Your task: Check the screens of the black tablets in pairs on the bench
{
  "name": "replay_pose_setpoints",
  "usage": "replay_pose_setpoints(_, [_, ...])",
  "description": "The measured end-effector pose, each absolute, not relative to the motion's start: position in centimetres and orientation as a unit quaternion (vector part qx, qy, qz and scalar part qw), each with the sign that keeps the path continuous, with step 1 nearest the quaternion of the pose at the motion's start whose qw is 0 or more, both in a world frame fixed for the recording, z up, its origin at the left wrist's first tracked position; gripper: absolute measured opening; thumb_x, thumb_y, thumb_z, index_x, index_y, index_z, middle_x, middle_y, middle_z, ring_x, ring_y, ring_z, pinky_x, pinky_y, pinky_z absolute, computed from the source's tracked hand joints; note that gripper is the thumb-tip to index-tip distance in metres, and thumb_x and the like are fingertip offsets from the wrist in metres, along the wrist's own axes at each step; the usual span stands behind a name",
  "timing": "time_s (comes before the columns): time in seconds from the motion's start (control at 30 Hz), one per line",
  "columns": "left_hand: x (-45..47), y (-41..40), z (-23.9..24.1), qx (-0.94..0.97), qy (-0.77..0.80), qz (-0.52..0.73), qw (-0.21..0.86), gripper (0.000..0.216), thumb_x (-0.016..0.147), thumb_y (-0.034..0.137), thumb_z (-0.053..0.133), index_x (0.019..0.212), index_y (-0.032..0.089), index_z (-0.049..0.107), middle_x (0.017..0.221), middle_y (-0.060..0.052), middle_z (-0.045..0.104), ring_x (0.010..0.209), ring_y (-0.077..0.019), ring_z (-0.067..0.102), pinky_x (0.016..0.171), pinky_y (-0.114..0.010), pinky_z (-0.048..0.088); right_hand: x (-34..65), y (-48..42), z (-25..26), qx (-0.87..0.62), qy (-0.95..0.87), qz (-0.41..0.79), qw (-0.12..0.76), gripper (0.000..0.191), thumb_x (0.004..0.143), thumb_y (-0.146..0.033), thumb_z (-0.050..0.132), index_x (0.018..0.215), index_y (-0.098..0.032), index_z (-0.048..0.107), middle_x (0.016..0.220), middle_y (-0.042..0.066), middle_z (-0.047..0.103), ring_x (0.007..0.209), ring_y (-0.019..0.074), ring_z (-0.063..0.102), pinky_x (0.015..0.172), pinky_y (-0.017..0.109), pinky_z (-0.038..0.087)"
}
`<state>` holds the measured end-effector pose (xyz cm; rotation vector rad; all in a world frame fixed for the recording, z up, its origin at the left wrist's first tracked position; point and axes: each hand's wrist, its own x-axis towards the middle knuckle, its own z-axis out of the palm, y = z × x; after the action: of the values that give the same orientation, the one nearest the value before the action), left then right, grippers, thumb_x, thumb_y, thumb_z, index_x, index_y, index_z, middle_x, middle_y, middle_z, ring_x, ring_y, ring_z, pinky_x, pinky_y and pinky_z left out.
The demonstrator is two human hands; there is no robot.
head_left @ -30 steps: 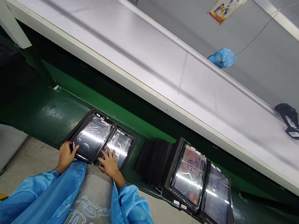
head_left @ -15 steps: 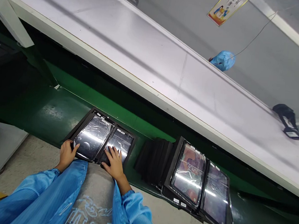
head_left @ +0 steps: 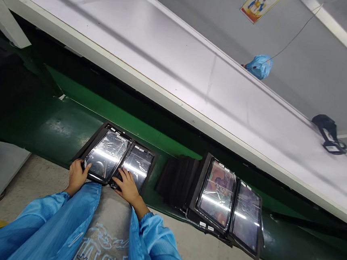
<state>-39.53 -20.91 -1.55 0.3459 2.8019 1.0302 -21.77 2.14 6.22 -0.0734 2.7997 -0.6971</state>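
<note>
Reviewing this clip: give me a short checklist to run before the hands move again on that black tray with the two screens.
1. Left hand on the left screen, near corner: ok.
2. Right hand lies flat on the right screen: ok.
3. Black tray rests flat on the green belt: ok.
4. Gap to the neighbouring tray: ok.
5. Firm grip on either screen: cannot tell.

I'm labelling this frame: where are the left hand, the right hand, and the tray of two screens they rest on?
left hand (head_left: pixel 76 175): head view, back of hand.
right hand (head_left: pixel 128 186): head view, back of hand.
tray of two screens (head_left: pixel 97 141): head view, its left black rim.
</note>
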Motion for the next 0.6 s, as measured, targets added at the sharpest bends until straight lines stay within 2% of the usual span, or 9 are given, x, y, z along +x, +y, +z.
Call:
replay_pose_setpoints(0.13, [-39.6,-20.9,-1.6,0.101,0.927,0.352,0.08,0.053,0.083,0.059,0.044,0.11,0.014,0.048,0.116,-0.019,0.055,0.119,-0.0355,0.048,0.107,-0.05,0.036,-20.7,2.7,5.7,0.094,0.953,-0.283,0.049,0.061,0.086,-0.043,0.067,0.142,-0.024,0.05,0.159,0.013,0.032,0.148,0.0317,0.022,0.12,0.055,0.02])
replay_pose_setpoints(0.2, [-39.8,-21.0,-1.5,0.089,0.925,0.358,0.091,0.056,0.082,0.06,0.046,0.112,0.013,0.049,0.117,-0.019,0.056,0.118,-0.0346,0.049,0.107,-0.049,0.037,-19.3,3.6,5.1,0.237,0.926,-0.293,-0.031,0.059,0.089,-0.042,0.06,0.141,-0.017,0.05,0.156,0.017,0.035,0.147,0.0323,0.026,0.12,0.055,0.021])
replay_pose_setpoints(0.3, [-40.3,-21.6,-1.1,0.071,0.919,0.371,0.115,0.061,0.083,0.062,0.044,0.119,0.012,0.049,0.118,-0.019,0.058,0.115,-0.0326,0.053,0.104,-0.047,0.041,-16.9,5.2,3.6,0.467,0.804,-0.342,-0.137,0.068,0.089,-0.046,0.053,0.143,-0.006,0.044,0.153,0.023,0.036,0.146,0.0325,0.027,0.121,0.052,0.021])
replay_pose_setpoints(0.37, [-40.7,-22.1,-0.7,0.083,0.912,0.378,0.135,0.061,0.083,0.062,0.043,0.12,0.013,0.052,0.119,-0.018,0.061,0.115,-0.0315,0.055,0.104,-0.045,0.042,-15.4,5.7,2.4,0.549,0.711,-0.415,-0.142,0.07,0.085,-0.049,0.055,0.139,-0.005,0.048,0.148,0.024,0.045,0.142,0.0321,0.037,0.119,0.048,0.027])
replay_pose_setpoints(0.47, [-41.6,-22.7,-0.5,0.108,0.907,0.369,0.173,0.063,0.08,0.061,0.046,0.12,0.013,0.057,0.121,-0.017,0.063,0.119,-0.0319,0.055,0.108,-0.044,0.039,-13.9,5.4,1.0,0.578,0.641,-0.493,-0.113,0.058,0.081,-0.05,0.058,0.124,-0.011,0.062,0.129,0.018,0.064,0.125,0.0288,0.057,0.111,0.042,0.041])
replay_pose_setpoints(0.6, [-43.8,-22.7,-0.9,0.067,0.913,0.326,0.237,0.072,0.083,0.059,0.034,0.129,0.006,0.052,0.13,-0.022,0.06,0.123,-0.0319,0.055,0.107,-0.041,0.042,-13.8,4.4,0.2,0.605,0.595,-0.516,-0.117,0.054,0.081,-0.051,0.056,0.119,-0.014,0.064,0.126,0.014,0.067,0.121,0.0247,0.061,0.108,0.035,0.043])
